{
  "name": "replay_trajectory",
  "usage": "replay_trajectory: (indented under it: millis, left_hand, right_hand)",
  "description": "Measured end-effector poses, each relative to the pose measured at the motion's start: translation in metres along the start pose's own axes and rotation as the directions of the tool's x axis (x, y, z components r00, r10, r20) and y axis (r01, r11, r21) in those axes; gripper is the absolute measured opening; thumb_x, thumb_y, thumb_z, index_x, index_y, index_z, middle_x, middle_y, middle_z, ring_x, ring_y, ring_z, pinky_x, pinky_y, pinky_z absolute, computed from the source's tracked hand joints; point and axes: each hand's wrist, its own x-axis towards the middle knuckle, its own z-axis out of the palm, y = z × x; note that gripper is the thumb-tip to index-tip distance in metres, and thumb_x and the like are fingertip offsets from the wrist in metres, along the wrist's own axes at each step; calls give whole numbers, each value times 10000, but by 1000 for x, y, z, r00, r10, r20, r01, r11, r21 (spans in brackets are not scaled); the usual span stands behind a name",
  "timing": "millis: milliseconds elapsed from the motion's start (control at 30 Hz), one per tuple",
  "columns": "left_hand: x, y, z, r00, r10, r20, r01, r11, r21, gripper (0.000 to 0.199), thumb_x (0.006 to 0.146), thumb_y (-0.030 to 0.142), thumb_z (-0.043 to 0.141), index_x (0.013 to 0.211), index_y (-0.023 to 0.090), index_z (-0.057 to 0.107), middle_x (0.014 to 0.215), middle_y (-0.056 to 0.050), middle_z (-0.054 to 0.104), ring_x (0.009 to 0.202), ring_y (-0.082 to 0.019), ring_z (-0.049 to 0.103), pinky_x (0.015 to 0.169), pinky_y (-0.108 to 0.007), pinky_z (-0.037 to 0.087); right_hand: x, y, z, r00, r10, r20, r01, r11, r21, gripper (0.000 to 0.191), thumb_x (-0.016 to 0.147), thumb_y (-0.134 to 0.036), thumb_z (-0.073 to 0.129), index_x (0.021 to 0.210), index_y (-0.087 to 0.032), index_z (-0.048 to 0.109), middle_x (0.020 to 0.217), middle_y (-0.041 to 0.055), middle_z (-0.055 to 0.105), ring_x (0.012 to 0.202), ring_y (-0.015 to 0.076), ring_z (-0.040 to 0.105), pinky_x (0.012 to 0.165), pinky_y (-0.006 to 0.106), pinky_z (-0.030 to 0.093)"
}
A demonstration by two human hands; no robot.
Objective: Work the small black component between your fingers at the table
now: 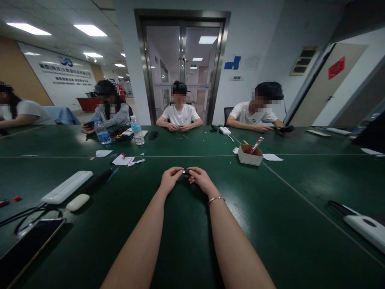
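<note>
Left hand (171,179): fingers pinched on the silver end of a small black stick (187,172). Right hand (201,178): fingers closed around its dark body. Stick sat between both hands, over green counter (186,228). Open box (250,159) stood ahead, right; paper scraps (122,160) lay left.

The tabletop (186,228) is dark green, the small piece (187,171) black and silver, the bracelet (216,198) silver, 2 bottle labels (136,128) blue, the door sign (336,68) red.
</note>
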Motion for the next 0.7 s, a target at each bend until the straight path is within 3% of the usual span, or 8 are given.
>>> replay_trajectory:
  millis: [167,267,400,533,700]
  left_hand:
    - [2,-3,2,997,-65,-44,67,997,32,378,771,490,562,872,150,692,781,-56,665,702,-154,594,612,-261,477]
    - [2,-5,5,994,-82,-71,83,996,10,378,810,485,506,931,171,678,875,-72,665,752,-160,611,584,-246,488]
    - [2,-6,6,997,-27,-71,24,999,-45,370,751,352,616,1090,205,623,1060,-91,637,860,-182,623,600,-249,518]
    - [1,-6,5,998,24,-57,-25,999,-21,333,742,290,624,1060,192,631,1064,-99,642,888,-188,625,647,-268,526]
    - [1,-5,3,998,23,-66,-25,999,-22,313,744,361,625,997,176,626,991,-89,658,857,-185,626,630,-266,511]
  right_hand:
    - [0,0,0,1000,7,1,-7,1000,-2,197,784,-204,642,969,-136,638,712,46,671,516,78,572,474,184,473]
    - [-1,-2,0,1000,5,-8,-5,1000,9,193,788,-204,640,970,-138,638,702,43,668,509,79,567,485,194,485]
    - [-2,-3,1,1000,6,-27,-6,1000,22,168,807,-194,612,963,-136,640,697,48,671,513,85,572,498,207,498]
    - [-2,-3,1,1000,17,-23,-17,1000,25,170,805,-197,617,960,-130,638,697,55,673,515,83,571,498,202,492]
    - [-2,-3,0,1000,19,1,-19,999,26,193,789,-213,637,965,-132,635,700,58,677,520,85,576,497,200,487]
